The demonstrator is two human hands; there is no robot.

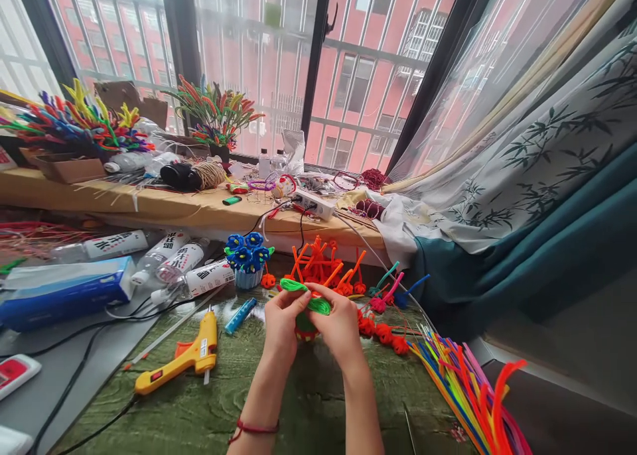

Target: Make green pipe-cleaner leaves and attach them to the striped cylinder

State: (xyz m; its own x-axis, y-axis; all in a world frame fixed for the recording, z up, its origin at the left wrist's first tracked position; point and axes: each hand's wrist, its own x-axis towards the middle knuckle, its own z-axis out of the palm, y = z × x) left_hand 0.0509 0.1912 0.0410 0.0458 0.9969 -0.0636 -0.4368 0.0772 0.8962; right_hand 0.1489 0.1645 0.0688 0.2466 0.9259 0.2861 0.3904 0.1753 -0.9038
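Observation:
Pinched between my left hand [284,317] and my right hand [341,319] is a green pipe-cleaner leaf piece [319,305]. It has two looped lobes, one by each hand's fingertips. The fingers of both hands are closed, and they cover the middle of the piece. Just below, partly hidden by my hands, is a small round item with a red and yellow edge [307,336]. Behind my hands stand several orange pipe-cleaner flowers [318,259]. A small pot of blue pipe-cleaner flowers [249,256] is at the back left of them.
A yellow glue gun [192,355] lies on the green table [239,408], near a blue tube-like stick [241,316]. Plastic bottles [209,278] and a blue tissue pack [67,292] fill the left. Loose pipe cleaners [462,382] lie right. A power strip [313,205] rests on the sill.

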